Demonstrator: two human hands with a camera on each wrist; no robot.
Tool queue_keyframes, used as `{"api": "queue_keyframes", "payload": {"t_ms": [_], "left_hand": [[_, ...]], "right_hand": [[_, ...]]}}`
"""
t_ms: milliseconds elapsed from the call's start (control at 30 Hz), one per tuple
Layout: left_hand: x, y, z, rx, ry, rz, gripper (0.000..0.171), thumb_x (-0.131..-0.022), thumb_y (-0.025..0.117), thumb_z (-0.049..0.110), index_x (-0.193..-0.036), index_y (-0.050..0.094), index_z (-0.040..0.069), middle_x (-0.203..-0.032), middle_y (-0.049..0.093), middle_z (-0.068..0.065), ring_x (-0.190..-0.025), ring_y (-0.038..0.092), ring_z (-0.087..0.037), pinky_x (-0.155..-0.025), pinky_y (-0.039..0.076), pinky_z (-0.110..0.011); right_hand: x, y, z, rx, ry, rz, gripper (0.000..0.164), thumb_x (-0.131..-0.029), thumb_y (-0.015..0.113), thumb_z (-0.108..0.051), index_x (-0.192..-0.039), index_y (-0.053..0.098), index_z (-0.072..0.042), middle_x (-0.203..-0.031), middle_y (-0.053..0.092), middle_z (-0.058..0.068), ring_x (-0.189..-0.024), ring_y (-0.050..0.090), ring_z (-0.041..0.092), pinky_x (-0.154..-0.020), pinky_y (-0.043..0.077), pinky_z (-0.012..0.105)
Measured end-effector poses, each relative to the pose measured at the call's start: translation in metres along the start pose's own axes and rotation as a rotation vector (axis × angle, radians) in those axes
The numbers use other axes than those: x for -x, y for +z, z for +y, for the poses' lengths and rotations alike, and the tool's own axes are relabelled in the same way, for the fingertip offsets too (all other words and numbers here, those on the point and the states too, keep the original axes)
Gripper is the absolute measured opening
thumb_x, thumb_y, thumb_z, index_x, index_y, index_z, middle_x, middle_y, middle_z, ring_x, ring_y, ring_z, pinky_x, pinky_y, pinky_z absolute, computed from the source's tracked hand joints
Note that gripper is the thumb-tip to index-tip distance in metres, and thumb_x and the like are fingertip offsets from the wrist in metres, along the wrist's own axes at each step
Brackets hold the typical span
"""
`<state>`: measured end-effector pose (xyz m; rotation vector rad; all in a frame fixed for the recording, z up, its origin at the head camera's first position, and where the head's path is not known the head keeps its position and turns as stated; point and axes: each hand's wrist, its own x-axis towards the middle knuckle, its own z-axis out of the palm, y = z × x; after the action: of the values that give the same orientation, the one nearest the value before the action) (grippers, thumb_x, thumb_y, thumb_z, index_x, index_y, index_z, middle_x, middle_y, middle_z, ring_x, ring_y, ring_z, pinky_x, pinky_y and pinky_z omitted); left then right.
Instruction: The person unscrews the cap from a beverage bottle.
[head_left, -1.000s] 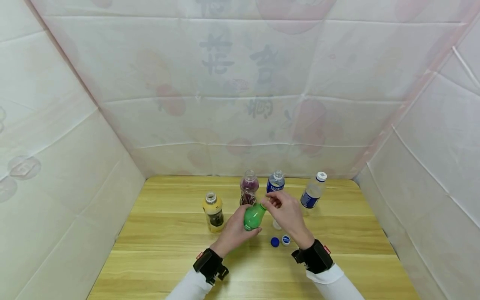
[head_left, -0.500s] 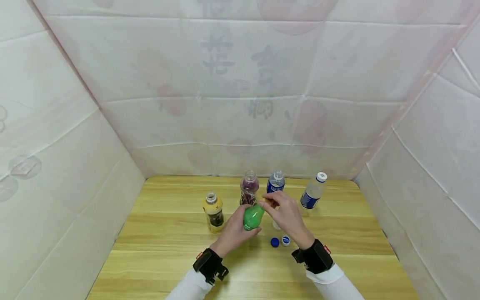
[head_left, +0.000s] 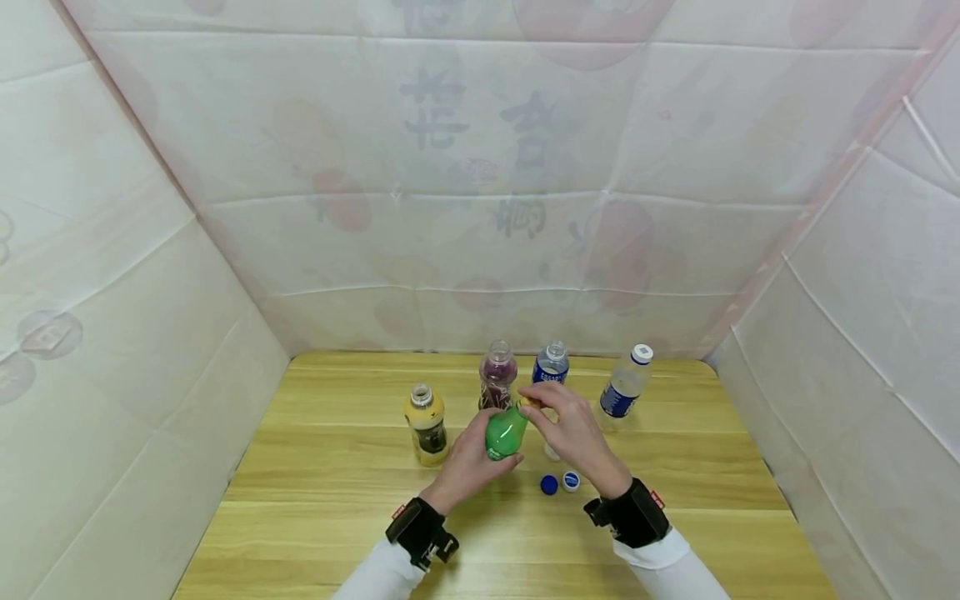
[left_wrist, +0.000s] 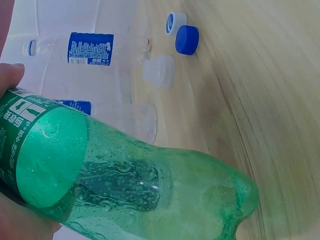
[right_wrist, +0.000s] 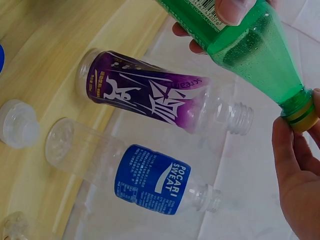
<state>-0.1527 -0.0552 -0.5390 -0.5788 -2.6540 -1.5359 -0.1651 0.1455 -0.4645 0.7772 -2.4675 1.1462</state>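
Note:
In the head view my left hand [head_left: 471, 465] grips a green plastic bottle [head_left: 506, 433] round its body, holding it tilted with the neck toward the right. My right hand [head_left: 573, 429] pinches the yellow cap [right_wrist: 303, 120] at the bottle's mouth between thumb and fingers. The right wrist view shows this cap on the neck, just past a green ring. Seen from the left wrist, the green bottle [left_wrist: 150, 185] has droplets inside and its base points right.
Behind the hands stand a purple-labelled bottle [right_wrist: 150, 95] and a Pocari Sweat bottle [right_wrist: 152, 180], both uncapped. An uncapped yellow bottle [head_left: 427, 429] is left, a white-capped bottle [head_left: 625, 387] right. A blue cap [head_left: 549, 484], a white cap [head_left: 571, 481] and a translucent cap [right_wrist: 20, 124] lie on the table.
My right fingers have shifted slightly left and changed their hold around the cap, and more of its yellow shows now. The left hand and green bottle have barely moved.

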Motion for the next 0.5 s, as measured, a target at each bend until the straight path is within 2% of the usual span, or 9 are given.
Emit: {"api": "queue_keyframes", "payload": {"t_ms": [300, 400, 500], "left_hand": [[-0.0002, -0.0002, -0.0015, 0.017, -0.003, -0.007, 0.076, -0.082, 0.089, 0.02, -0.143, 0.046, 0.003, -0.128, 0.063, -0.014, -0.111, 0.065, -0.027, -0.092, 0.058, -0.042], [-0.0009, -0.0005, -0.0023, 0.025, -0.005, -0.016, 0.076, -0.082, 0.089, 0.019, -0.143, 0.046, 0.004, -0.129, 0.062, -0.013, -0.113, 0.065, -0.028, -0.094, 0.057, -0.043], [-0.0012, -0.0007, -0.0024, 0.026, -0.012, -0.024, 0.076, -0.082, 0.089, 0.019, -0.143, 0.046, 0.005, -0.129, 0.062, -0.013, -0.114, 0.064, -0.027, -0.096, 0.056, -0.043]], "right_hand": [[0.0023, -0.0007, 0.0027, -0.038, -0.025, -0.05, 0.033, -0.098, 0.071, -0.009, -0.131, 0.068, -0.001, -0.129, 0.067, 0.016, -0.11, 0.069, 0.03, -0.084, 0.062, 0.042], [0.0042, 0.0018, 0.0042, -0.079, 0.036, -0.071, 0.043, -0.1, 0.07, -0.015, -0.14, 0.061, -0.001, -0.138, 0.062, 0.019, -0.115, 0.067, 0.031, -0.091, 0.06, 0.044], [0.0062, 0.0046, 0.0048, -0.117, 0.143, -0.07, 0.055, -0.101, 0.069, -0.026, -0.149, 0.053, -0.003, -0.147, 0.055, 0.02, -0.12, 0.064, 0.034, -0.095, 0.058, 0.045]]}}
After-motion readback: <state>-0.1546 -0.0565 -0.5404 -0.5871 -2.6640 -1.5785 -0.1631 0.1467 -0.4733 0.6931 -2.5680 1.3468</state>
